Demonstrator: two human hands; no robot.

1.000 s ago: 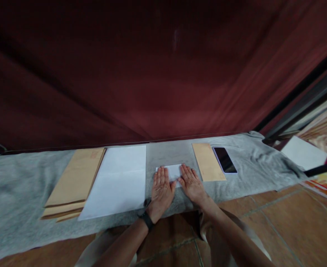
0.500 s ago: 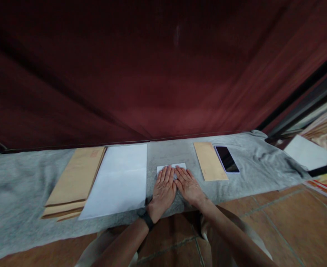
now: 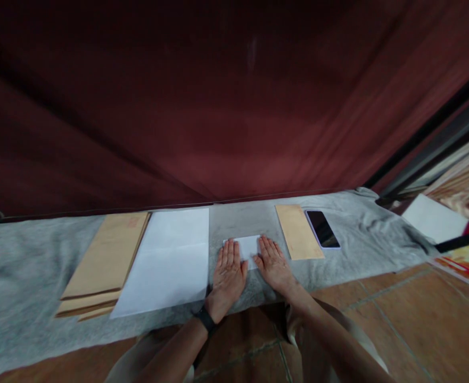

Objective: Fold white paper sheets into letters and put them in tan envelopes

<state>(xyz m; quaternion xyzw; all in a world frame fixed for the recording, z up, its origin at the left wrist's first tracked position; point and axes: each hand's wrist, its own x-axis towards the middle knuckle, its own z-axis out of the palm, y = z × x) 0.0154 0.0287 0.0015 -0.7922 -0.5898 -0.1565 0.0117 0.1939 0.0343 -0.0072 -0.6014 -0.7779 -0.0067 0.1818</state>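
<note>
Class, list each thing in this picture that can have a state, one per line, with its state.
Small white folded paper: flat under both hands.
Left hand: open, pressing.
Right hand: open, pressing.
Black smartphone: screen dark.
Brown envelope stack: lying flat.
Single brown envelope: lying flat.

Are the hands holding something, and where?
Nothing is gripped. The left hand and right hand lie flat, pressing the two ends of a small folded white paper.

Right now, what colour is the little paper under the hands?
White folded paper, seen in the head view.
</note>
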